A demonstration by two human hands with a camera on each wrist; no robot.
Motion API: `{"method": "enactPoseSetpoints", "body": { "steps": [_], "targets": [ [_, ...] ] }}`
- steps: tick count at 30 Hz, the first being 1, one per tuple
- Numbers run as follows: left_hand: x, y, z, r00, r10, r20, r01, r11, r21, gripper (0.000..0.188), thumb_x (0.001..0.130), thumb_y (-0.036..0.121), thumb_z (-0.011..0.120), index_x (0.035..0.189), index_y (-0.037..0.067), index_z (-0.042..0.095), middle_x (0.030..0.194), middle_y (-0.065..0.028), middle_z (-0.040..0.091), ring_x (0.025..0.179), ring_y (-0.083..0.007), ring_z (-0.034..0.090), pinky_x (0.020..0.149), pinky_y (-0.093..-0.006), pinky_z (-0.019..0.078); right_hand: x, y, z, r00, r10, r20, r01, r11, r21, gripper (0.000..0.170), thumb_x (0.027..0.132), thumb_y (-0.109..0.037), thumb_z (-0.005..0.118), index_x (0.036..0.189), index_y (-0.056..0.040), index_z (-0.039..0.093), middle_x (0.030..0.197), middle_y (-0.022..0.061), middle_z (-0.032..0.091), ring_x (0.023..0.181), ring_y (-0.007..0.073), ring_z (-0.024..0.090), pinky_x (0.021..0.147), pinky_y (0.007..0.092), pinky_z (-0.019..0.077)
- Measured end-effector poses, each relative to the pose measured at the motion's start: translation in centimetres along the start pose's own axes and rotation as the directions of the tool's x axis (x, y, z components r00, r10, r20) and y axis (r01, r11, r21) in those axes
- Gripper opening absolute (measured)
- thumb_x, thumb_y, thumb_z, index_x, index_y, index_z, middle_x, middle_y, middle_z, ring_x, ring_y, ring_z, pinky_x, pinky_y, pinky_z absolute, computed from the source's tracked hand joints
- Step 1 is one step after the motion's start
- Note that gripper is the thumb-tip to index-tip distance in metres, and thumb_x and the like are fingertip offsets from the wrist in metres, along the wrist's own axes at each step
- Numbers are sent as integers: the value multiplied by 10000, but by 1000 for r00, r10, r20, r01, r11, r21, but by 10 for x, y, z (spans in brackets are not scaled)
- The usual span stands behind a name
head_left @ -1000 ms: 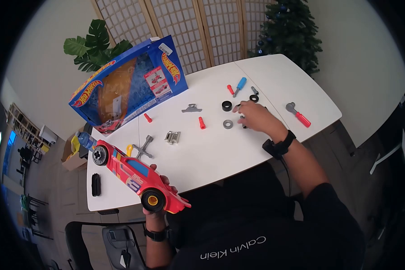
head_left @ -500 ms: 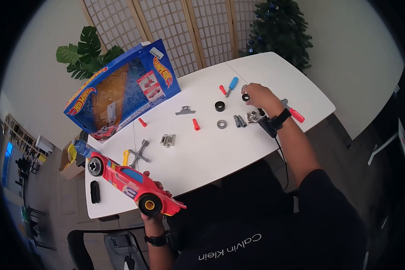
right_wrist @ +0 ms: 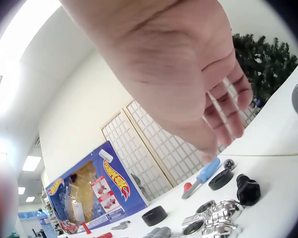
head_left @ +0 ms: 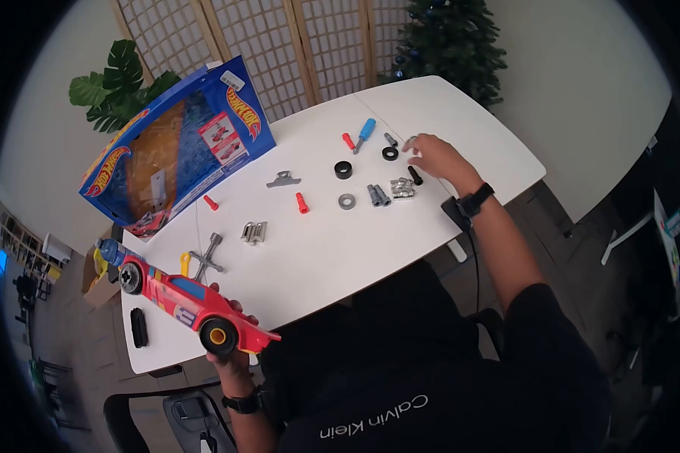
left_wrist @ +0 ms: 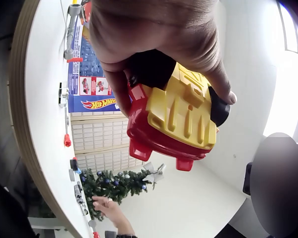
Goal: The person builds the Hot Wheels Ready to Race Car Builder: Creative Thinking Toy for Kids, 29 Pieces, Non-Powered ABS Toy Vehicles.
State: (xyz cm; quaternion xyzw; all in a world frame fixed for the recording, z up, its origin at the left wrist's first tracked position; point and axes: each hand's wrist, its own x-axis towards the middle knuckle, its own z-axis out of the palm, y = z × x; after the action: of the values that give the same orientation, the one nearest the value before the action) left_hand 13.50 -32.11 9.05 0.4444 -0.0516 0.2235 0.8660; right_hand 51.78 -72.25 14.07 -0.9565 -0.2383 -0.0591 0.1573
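My left hand [head_left: 230, 364] grips a red toy car [head_left: 177, 303] with dark wheels near the table's front left. In the left wrist view, its yellow-and-red end [left_wrist: 183, 116] faces the camera below my fingers. My right hand [head_left: 438, 160] hovers over the right part of the table, fingers loosely extended and nothing in them. Close to its fingertips lie a small black tire [head_left: 390, 153], a small grey bolt [head_left: 391, 140] and a black bolt [head_left: 415, 175]. Shiny chrome parts [right_wrist: 216, 218] sit below the hand in the right wrist view.
Around them are a blue screwdriver [head_left: 366, 132], a larger black tire [head_left: 343, 170], a grey ring [head_left: 346, 201], grey bolts [head_left: 378, 195] and red bolts [head_left: 302, 203]. A cross-shaped grey wrench [head_left: 208, 259] and chrome pipes [head_left: 254, 232] lie leftward. A blue box [head_left: 238, 117] stands at the back left.
My right hand has moved off the parts toward the right and back, uncovering the grey bolts, chrome parts and black bolt. The left hand still holds the car. The head view has shifted right.
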Motion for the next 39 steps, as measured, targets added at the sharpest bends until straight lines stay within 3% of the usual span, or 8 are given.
{"method": "enactPoseSetpoints", "body": {
  "steps": [5, 9, 14, 16, 20, 22, 26, 39],
  "targets": [
    [-6, -21, -34, 999, 47, -21, -44, 993, 105, 1231, 760, 628, 889, 1651, 61, 256, 1632, -117, 415, 1321, -310, 565, 962, -545, 604, 52, -17, 39, 982, -182, 48, 188, 946, -266, 264, 825, -124, 818, 1082, -95, 767, 1061, 153, 733, 1043, 337, 711, 891, 447, 581],
    [-4, -11, -19, 995, -23, -97, 31, 996, 83, 1292, 626, 492, 1022, 1576, 56, 262, 1416, -84, 578, 1266, -224, 639, 1071, -387, 561, 71, 1, 66, 986, -155, 60, 166, 946, -278, 163, 794, -107, 797, 935, -38, 753, 1046, 170, 725, 1038, 381, 711, 863, 483, 590],
    [5, -2, 5, 998, -28, -53, 28, 1000, 2, 1309, 597, 490, 1039, 1559, 40, 274, 1418, -91, 589, 1284, -212, 630, 1095, -375, 538, 42, -47, 26, 968, -246, 43, 248, 924, -292, 165, 814, -27, 762, 972, 6, 726, 1054, 161, 665, 1054, 349, 651, 913, 459, 583],
    [5, -7, 0, 998, -27, -53, 27, 1000, -4, 1301, 599, 484, 1041, 1552, 35, 279, 1409, -93, 598, 1267, -213, 645, 1085, -376, 547, 28, -67, 4, 905, -378, -194, 370, 926, -77, 194, 834, -18, 766, 1011, 14, 693, 1067, 154, 671, 1026, 338, 657, 911, 440, 571],
    [14, -22, -7, 995, -47, 89, 39, 996, 85, 1342, 605, 562, 1010, 1585, 44, 255, 1394, -180, 598, 1077, -324, 710, 856, -503, 665, -42, -178, -67, 767, -624, -149, 633, 699, 333, 282, 838, 7, 805, 1092, 17, 682, 1252, 160, 699, 1093, 283, 699, 953, 356, 561],
    [18, -17, 20, 998, 69, -10, -67, 990, 126, 1331, 607, 556, 1013, 1570, 30, 260, 1376, -180, 602, 1096, -327, 712, 860, -499, 662, -87, -228, -82, 800, -591, -101, 489, 546, 680, 434, 816, 2, 827, 1226, -9, 684, 1287, 165, 698, 1150, 280, 692, 1003, 370, 549],
    [21, -17, 39, 990, 99, -97, -83, 984, 160, 1157, 620, 324, 1047, 1471, 30, 320, 1398, -127, 579, 1275, -245, 632, 1104, -389, 532, -126, -273, -72, 587, -761, -277, 752, 387, 533, 551, 862, -75, 807, 1378, -22, 623, 1262, 154, 685, 1146, 345, 660, 1005, 414, 543],
    [18, -15, 46, 971, 209, -120, -154, 921, 358, 1231, 601, 467, 1045, 1474, 26, 298, 1368, -122, 580, 1252, -234, 635, 1083, -387, 541, -153, -292, -39, 755, -542, -370, 650, 540, 535, 537, 779, -162, 892, 1291, -87, 748, 1119, 91, 736, 1067, 269, 657, 945, 385, 533]
  ]
}}
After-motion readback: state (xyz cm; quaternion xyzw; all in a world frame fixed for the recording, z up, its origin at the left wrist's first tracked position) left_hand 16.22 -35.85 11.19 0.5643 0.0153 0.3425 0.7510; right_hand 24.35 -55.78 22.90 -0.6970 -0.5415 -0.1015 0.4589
